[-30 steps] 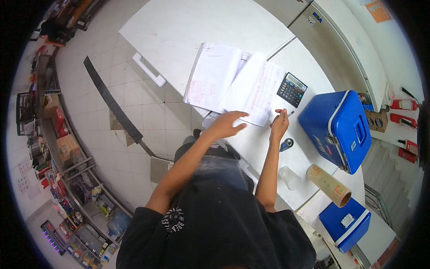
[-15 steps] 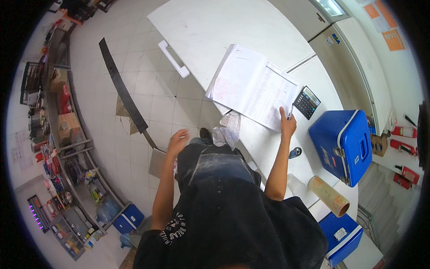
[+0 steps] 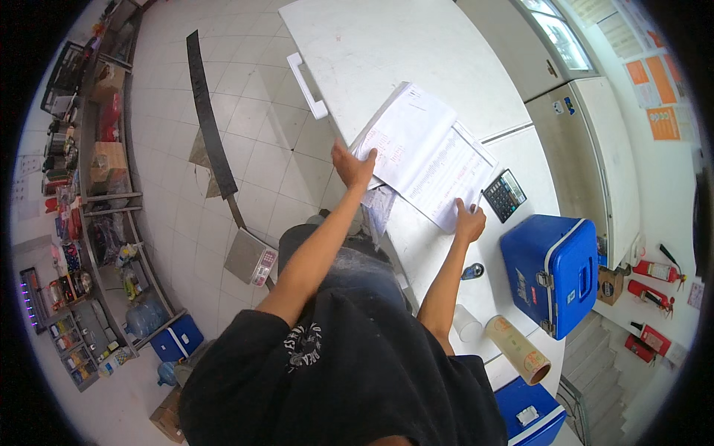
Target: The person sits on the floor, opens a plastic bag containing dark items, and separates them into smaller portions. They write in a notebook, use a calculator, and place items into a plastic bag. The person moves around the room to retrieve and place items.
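A thick open book (image 3: 416,141) with handwritten pages lies on the white worktop (image 3: 401,37). My left hand (image 3: 355,165) grips its left edge, thumb on top of the page and fingers at the side. At the lower right corner of the right-hand page, my right hand (image 3: 468,221) is closed around a slim pen (image 3: 474,208), mostly covered by the fingers. Just right of that hand lies a black calculator (image 3: 505,196). Crumpled clear plastic (image 3: 380,204) hangs over the worktop's edge below the book.
To the right stands a blue cooler box (image 3: 550,271), with a cardboard-cored roll (image 3: 518,349) and a small dark round object (image 3: 472,271) nearby. A second cooler (image 3: 528,412) sits lower. A scale (image 3: 251,258) and a long dark strip (image 3: 208,111) are on the left, before crowded shelves (image 3: 111,201).
My left hand has moved right, from open air beside the worktop onto the book's left edge. My right hand has slid slightly down along the page's corner. The whole view has shifted.
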### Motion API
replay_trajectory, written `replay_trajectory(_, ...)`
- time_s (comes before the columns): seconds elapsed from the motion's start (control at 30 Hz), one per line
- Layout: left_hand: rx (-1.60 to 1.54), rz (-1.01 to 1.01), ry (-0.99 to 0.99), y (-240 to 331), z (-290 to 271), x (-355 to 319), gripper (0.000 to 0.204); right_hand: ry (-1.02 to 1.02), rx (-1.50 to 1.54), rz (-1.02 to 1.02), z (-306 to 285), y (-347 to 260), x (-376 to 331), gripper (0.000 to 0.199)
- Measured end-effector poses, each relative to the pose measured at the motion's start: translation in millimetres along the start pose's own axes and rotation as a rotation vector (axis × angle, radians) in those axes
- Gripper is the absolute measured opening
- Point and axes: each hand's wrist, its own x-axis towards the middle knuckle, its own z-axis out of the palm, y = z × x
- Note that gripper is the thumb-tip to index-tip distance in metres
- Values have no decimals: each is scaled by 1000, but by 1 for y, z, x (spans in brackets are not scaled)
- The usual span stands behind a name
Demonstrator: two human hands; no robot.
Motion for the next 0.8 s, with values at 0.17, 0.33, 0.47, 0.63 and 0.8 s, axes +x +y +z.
replay_trajectory(0.17,180,2,-345,17,-24,29,101,-112,26,50,-4,-2,9,63)
replay_trajectory(0.33,107,-35,-683,10,-13,60,84,-144,47,21,0,-4,14,54)
replay_trajectory(0.47,-475,-22,-601,-40,-3,82,73,-344,528,-214,39,9,33,56)
replay_trajectory(0.63,-481,305,-387,-6,-60,38,58,-557,796,-235,7,-18,10,65)
replay_trajectory(0.8,-824,175,-513,19,-221,24,43,-756,841,-333,-70,-93,-48,70)
